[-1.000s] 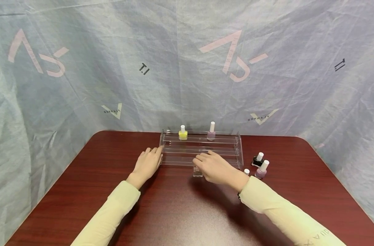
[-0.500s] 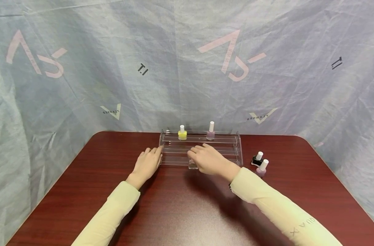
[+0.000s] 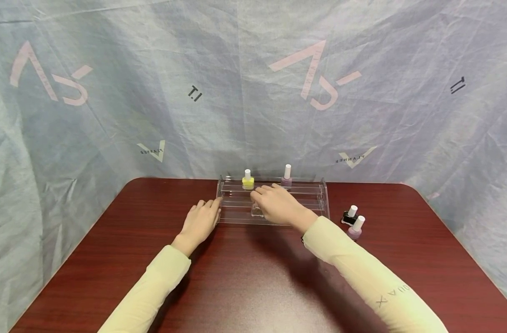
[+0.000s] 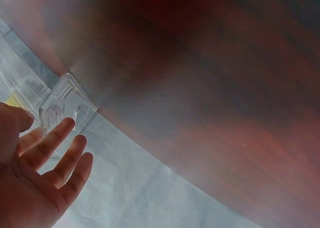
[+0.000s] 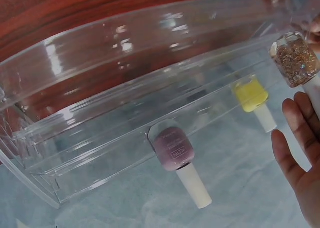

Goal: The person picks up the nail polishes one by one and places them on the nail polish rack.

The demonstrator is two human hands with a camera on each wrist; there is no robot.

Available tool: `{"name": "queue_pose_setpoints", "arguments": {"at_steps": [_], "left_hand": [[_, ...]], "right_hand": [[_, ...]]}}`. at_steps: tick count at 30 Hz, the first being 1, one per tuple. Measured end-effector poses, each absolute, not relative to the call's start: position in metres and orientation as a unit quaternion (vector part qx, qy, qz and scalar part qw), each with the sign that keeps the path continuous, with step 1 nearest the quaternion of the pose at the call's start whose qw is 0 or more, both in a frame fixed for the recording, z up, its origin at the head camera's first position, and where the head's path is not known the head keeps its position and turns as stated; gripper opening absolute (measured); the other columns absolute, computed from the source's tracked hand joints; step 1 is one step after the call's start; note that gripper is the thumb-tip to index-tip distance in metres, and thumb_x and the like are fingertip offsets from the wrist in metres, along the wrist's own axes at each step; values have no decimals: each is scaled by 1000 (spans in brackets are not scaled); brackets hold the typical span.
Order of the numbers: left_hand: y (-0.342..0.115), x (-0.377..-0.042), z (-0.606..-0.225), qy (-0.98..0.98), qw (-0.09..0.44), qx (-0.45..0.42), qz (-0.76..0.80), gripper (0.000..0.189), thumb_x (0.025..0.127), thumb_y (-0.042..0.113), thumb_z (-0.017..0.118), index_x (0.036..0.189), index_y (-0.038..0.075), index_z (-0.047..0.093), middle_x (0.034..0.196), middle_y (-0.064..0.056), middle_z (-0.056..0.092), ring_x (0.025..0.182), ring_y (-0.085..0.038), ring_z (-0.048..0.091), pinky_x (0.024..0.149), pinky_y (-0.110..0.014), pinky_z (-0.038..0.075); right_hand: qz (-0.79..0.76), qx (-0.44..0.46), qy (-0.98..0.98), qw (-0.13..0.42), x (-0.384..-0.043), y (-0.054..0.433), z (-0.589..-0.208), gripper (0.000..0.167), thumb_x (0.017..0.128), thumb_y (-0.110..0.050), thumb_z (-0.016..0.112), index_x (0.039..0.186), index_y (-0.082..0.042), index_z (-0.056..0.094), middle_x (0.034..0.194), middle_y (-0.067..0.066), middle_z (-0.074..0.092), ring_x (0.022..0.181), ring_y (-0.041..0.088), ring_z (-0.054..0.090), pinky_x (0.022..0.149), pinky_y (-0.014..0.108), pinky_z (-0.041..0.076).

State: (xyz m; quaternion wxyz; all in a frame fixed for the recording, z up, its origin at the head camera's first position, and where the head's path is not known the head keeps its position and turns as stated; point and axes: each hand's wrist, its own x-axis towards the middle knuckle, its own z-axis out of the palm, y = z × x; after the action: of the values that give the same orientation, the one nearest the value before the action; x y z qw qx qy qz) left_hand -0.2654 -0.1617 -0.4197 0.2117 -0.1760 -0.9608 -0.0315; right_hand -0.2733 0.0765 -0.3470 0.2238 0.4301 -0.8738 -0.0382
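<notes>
My right hand (image 3: 278, 206) pinches a nail polish bottle with gold glitter (image 5: 296, 62) by its white cap, base toward the rack. It is over the lower tiers of a clear acrylic stepped rack (image 3: 232, 215). At the rack's left end, the fingers of my left hand (image 3: 198, 224) lie against the side panel (image 4: 70, 100), nearly straight. On the top tier stand a yellow nail polish bottle (image 3: 248, 183) on the left and a mauve one (image 5: 174, 147) further right, both white-capped and upright.
Right of the rack, a black nail polish bottle (image 3: 349, 218) and another mauve bottle (image 3: 355, 231) stand on the dark red wooden table (image 3: 237, 277). A grey printed cloth (image 3: 253, 115) hangs right behind the table's back edge.
My right hand has carried the glitter bottle away from me and slightly left, from before the rack to over its tiers. A white cap at right is now hidden behind my sleeve. The left hand stays put.
</notes>
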Motion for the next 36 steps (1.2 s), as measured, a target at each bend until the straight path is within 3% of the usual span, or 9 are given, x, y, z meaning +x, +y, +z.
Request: {"name": "queue_pose_setpoints", "arguments": {"at_steps": [8,15,31,36], "left_hand": [[-161,-266,-419,-959,218,-177,-31,36,92,18,51,126,8,51,104,-10,65,93,-30,57,71,-42,48],[-162,-267,-421,-959,218,-178,-27,36,92,18,50,126,8,51,104,-10,65,93,-30,57,72,-42,48],[-161,-267,-420,-960,218,-176,-27,36,92,19,51,126,8,51,103,-10,64,93,-30,57,71,-42,48],[-161,-266,-420,-960,217,-175,-29,35,92,18,51,126,8,51,103,-10,64,93,-30,57,72,-42,48]], "right_hand": [[-41,407,-890,201,-284,71,-338,7,86,-11,53,92,-14,56,85,-2,61,86,15,60,75,37,47],[-39,403,-890,211,-294,68,-338,7,84,-9,55,88,-14,56,83,0,60,83,17,60,69,35,45],[-37,393,-892,221,-309,62,-342,10,85,-14,59,95,-14,57,86,0,61,86,18,60,71,35,46],[-32,392,-893,217,-313,57,-344,6,84,-14,59,90,-15,57,85,-1,61,87,17,60,72,36,45]]}}
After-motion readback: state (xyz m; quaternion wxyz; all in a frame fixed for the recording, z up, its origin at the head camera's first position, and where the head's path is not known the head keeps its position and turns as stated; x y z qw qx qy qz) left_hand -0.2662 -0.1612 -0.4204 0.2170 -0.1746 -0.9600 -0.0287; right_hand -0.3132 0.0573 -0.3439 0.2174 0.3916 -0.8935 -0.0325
